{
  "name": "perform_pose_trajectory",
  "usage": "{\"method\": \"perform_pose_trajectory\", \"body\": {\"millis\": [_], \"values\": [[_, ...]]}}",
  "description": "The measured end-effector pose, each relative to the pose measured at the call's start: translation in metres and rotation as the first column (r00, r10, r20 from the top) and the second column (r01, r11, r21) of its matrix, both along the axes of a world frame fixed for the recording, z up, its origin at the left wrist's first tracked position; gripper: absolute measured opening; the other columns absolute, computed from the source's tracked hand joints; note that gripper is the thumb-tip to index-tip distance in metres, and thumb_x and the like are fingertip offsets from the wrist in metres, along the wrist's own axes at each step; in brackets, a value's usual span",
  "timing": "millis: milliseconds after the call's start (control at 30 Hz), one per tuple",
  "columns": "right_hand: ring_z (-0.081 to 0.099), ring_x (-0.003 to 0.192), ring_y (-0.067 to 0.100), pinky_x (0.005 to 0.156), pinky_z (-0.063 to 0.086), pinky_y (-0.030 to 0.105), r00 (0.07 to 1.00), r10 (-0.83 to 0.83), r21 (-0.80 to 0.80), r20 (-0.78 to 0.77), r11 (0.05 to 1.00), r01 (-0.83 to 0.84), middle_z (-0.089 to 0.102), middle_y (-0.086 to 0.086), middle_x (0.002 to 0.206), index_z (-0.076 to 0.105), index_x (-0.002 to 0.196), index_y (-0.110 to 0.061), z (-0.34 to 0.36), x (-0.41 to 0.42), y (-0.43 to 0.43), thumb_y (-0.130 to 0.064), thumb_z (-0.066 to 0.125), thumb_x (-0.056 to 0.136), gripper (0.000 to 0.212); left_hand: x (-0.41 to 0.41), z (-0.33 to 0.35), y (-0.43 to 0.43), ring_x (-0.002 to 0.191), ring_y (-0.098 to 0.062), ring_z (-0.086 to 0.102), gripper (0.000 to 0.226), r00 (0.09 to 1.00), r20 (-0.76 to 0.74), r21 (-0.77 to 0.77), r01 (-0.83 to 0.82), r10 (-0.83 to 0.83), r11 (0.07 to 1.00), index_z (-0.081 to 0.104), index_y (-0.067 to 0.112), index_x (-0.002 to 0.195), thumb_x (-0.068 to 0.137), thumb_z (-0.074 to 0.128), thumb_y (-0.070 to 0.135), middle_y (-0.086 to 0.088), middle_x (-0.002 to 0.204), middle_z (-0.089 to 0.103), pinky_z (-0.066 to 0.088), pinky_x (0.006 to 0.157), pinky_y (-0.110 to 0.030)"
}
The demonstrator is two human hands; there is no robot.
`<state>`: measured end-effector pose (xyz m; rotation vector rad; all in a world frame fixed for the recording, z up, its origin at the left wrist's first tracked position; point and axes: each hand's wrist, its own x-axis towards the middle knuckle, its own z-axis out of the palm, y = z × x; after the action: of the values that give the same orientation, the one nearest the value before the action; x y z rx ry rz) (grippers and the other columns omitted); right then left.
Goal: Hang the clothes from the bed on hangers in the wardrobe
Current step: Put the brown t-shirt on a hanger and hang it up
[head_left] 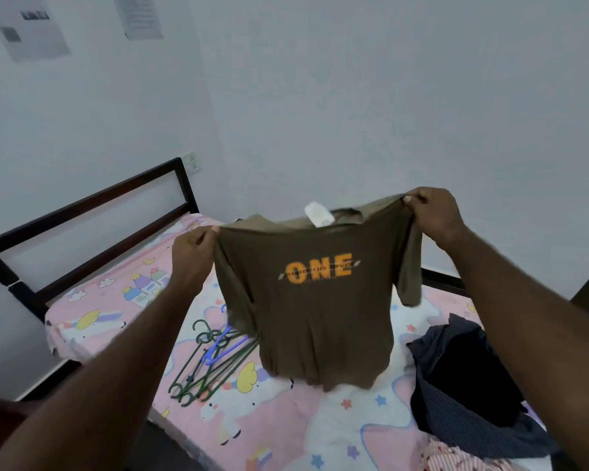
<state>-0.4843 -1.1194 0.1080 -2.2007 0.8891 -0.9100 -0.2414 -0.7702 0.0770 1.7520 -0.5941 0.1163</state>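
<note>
The person is standing at the bed (286, 423) & is holding up a brown T-shirt (320, 317) in the air over the sheet, w/ the orange word "ONE" facing us. The left hand (193, 253) is pinching one shoulder of the T-shirt, fingers curled tight on the cloth, & the right hand (434, 212) is gripping the other shoulder the same way, a bit higher. The T-shirt is hanging stretched btw. both hands, and a white label (318, 214) is sticking up at the collar. Whether the bottom edge is touching the sheet, I cannot tell. Left of the T-shirt a bunch of hangers (211, 365) is lying on the bed, green ones & one blue. On the right a pile of dark clothes (463, 379) is lying, w/ a pink striped cloth (456, 457) beside it.
</note>
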Motion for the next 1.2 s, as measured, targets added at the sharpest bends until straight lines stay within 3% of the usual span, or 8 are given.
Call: {"method": "perform_pose_trajectory", "body": {"millis": [167,333,533,633,833,900,1033,1200], "values": [[0.055,0.09,0.022,0.075,0.036,0.026,0.995,-0.055,-0.01,0.078,0.998,0.055,0.065,0.007,0.097,0.064,0.1,-0.006,-0.011,0.005,0.018,-0.013,0.047,0.099,0.019,-0.003,0.015,0.0,0.071,-0.01,0.051,0.016,0.997,0.03,-0.102,-0.074,0.077,0.992,0.062,0.012,0.091,0.098,0.048,0.017,-0.002,0.08,0.06,0.04,0.066,-0.028],[0.058,0.084,0.031,0.073,0.044,0.036,0.98,-0.124,-0.08,-0.156,0.99,0.113,0.064,0.01,0.086,0.055,0.092,-0.018,-0.075,-0.04,0.065,-0.029,0.045,0.099,0.016,-0.019,-0.051,0.05,0.065,-0.025,0.054,0.026,0.962,0.247,0.416,0.0,-0.113,0.909,0.052,0.013,0.094,0.097,0.049,0.039,-0.007,0.069,0.061,0.033,0.059,-0.033],[0.065,0.093,0.023,0.067,0.037,0.03,0.417,0.214,0.033,-0.883,0.916,-0.4,0.066,0.0,0.092,0.043,0.093,-0.034,-0.184,-0.123,0.182,-0.089,0.041,0.072,0.059,-0.048,-0.16,0.143,0.094,-0.027,0.064,0.054,0.828,-0.114,0.991,0.132,-0.549,-0.007,0.054,0.024,0.107,0.073,0.057,0.066,-0.003,0.091,0.065,0.046,0.074,-0.032],[0.061,0.107,0.022,0.076,0.04,0.03,0.202,0.187,0.091,-0.962,0.91,-0.405,0.064,0.0,0.107,0.052,0.107,-0.029,-0.219,-0.134,0.227,-0.058,0.057,0.086,0.037,-0.061,-0.199,0.176,0.105,-0.024,0.062,0.034,0.865,-0.192,0.981,0.154,-0.464,-0.117,0.059,0.023,0.105,0.084,0.057,0.05,-0.002,0.111,0.064,0.048,0.082,-0.031],[0.056,0.115,0.027,0.088,0.041,0.031,0.171,0.183,0.137,-0.968,0.959,-0.249,0.059,0.01,0.123,0.061,0.112,-0.011,-0.221,-0.107,0.251,-0.024,0.048,0.096,0.024,-0.04,-0.204,0.188,0.104,-0.029,0.063,0.024,0.918,-0.254,0.962,0.273,-0.304,0.021,0.065,0.007,0.102,0.082,0.063,0.019,-0.012,0.107,0.066,0.051,0.083,-0.035],[0.057,0.115,0.032,0.087,0.043,0.03,0.339,0.214,0.191,-0.916,0.977,-0.1,0.06,0.016,0.117,0.061,0.119,0.0,-0.2,-0.091,0.248,-0.012,0.046,0.098,0.03,-0.032,-0.182,0.174,0.104,-0.034,0.064,0.023,0.943,-0.283,0.892,0.325,-0.172,0.315,0.066,-0.003,0.104,0.086,0.06,0.012,-0.014,0.091,0.066,0.05,0.077,-0.034],[0.061,0.074,0.034,0.06,0.055,0.038,0.96,-0.066,0.638,-0.273,0.734,0.232,0.058,0.021,0.098,0.06,0.1,-0.01,-0.137,-0.062,0.247,0.001,0.037,0.098,0.026,-0.013,-0.11,0.14,0.104,-0.034,0.063,0.02,0.843,-0.532,0.358,0.303,-0.074,0.883,0.065,0.011,0.1,0.097,0.047,0.005,-0.008,0.097,0.058,0.056,0.086,-0.038],[0.065,0.076,0.027,0.056,0.058,0.031,0.782,-0.479,0.815,0.399,0.576,-0.062,0.065,0.016,0.094,0.06,0.092,-0.004,-0.064,-0.042,0.26,0.008,0.03,0.095,0.033,-0.008,-0.02,0.127,0.066,-0.014,0.063,0.026,0.682,-0.647,-0.365,0.115,-0.341,0.924,0.062,0.008,0.084,0.093,0.045,-0.008,-0.007,0.079,0.063,0.058,0.069,-0.026]]}}
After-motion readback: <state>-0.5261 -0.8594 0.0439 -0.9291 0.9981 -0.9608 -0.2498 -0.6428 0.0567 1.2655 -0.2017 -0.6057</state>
